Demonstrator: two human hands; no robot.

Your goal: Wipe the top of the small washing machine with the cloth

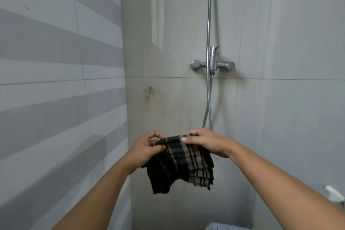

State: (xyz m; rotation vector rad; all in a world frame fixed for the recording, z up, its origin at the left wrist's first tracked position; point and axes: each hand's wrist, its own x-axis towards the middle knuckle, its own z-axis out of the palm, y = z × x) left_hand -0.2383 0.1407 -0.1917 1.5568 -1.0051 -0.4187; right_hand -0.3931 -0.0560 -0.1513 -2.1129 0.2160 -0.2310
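Note:
A dark plaid cloth (182, 162) with beige stripes hangs in the air in front of the tiled wall, held by its top edge. My left hand (144, 150) pinches its left corner and my right hand (207, 143) grips its right corner. Both arms reach forward at chest height. At the bottom edge of the view a pale blue-white rounded top (222, 227) shows, probably the small washing machine; most of it is out of view.
A chrome shower mixer (212, 64) with a hose (209, 99) hangs on the far wall. A small metal hook (150, 89) sits left of it with rust stains below. A striped tiled wall (56, 80) stands close on the left. A white fitting (334, 193) shows low right.

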